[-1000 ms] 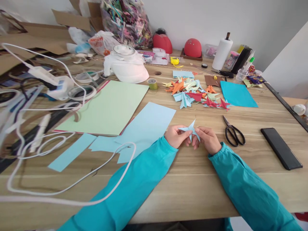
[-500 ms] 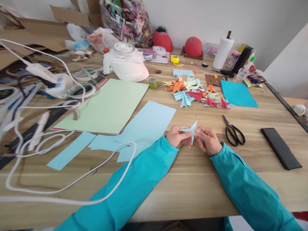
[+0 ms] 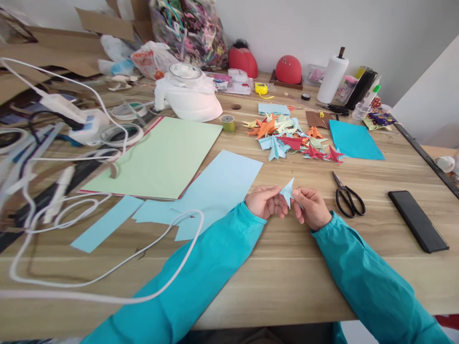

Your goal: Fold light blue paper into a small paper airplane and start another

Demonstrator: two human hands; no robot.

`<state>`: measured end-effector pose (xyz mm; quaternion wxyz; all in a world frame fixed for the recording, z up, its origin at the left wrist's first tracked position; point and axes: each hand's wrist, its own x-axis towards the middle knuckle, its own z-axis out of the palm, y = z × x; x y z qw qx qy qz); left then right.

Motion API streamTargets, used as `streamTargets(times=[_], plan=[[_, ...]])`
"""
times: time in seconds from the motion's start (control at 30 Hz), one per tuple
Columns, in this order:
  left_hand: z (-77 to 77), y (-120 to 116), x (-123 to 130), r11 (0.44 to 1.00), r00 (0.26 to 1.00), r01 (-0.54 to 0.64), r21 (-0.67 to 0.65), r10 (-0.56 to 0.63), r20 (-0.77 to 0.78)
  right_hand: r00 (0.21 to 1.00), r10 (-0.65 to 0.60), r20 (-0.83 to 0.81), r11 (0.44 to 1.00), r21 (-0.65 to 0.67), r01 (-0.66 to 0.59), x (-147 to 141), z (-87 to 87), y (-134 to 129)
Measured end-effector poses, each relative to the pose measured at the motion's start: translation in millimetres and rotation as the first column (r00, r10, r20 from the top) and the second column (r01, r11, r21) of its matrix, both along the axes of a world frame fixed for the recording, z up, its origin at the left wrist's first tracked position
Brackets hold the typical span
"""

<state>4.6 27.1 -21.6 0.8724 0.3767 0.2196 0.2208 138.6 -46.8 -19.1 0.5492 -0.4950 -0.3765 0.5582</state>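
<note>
A small light-blue folded paper figure [image 3: 288, 192] with pointed tips is held between my two hands, above the wooden table. My left hand [image 3: 266, 200] pinches its left side between thumb and fingers. On the other side, my right hand [image 3: 310, 206] grips its right edge, the thumb lying on the paper. Parts of the figure are hidden behind the fingers. Black-handled scissors [image 3: 347, 196] lie to the right of my right hand. Beyond the hands is a pile of folded paper figures [image 3: 287, 136] in orange, red, blue and pale green.
Light-blue sheets [image 3: 222, 179] and a pale green sheet [image 3: 161, 153] lie at left, beside a blue strip [image 3: 107, 223]. A white cable [image 3: 107, 279] loops over the left side. A black phone [image 3: 418, 220] lies at right, a turquoise sheet [image 3: 356, 139] farther back.
The folded paper figure has turned a little between my hands. My left thumb has drawn back to its left edge, so more of it shows.
</note>
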Motion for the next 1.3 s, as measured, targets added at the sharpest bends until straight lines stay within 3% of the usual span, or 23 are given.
streamTargets(times=[0.17, 0.43, 0.6, 0.9, 1.03, 1.17, 1.3], plan=[[0.3, 0.7, 1.2, 1.0, 0.999, -0.018, -0.004, 0.018, -0.028, 0.999, -0.034, 0.013, 0.999, 0.018, 0.034, 1.0, -2.5, 0.9], [1.2, -2.6, 3.8, 0.947, 0.942, -0.3, 0.115, 0.313, -0.119, 0.998, -0.054, 0.015, 0.998, 0.04, 0.053, 1.9, -4.3, 1.9], [4.0, -4.5, 4.7, 0.957, 0.954, -0.258, 0.136, 0.274, -0.121, 0.998, -0.03, 0.049, 0.999, 0.04, 0.028, 2.1, -6.7, 1.3], [-2.8, -4.9, 2.5, 0.939, 0.969, -0.161, 0.304, 0.21, -0.133, 0.995, 0.058, 0.087, 0.997, 0.038, -0.061, -0.4, -1.5, -0.1], [-5.4, -4.7, 2.7, 0.912, 0.949, -0.206, 0.355, 0.274, -0.155, 0.991, 0.056, 0.117, 0.998, 0.033, -0.061, -1.1, 1.2, -0.3], [-4.2, -4.8, 2.8, 0.858, 0.898, -0.333, 0.391, 0.415, -0.146, 0.991, 0.034, 0.13, 0.998, 0.042, -0.039, -1.5, 0.4, -0.1], [-0.6, -5.8, 3.7, 0.868, 0.893, -0.361, 0.34, 0.427, -0.141, 0.994, 0.028, 0.102, 0.998, 0.049, -0.033, -1.1, -1.9, 0.5]])
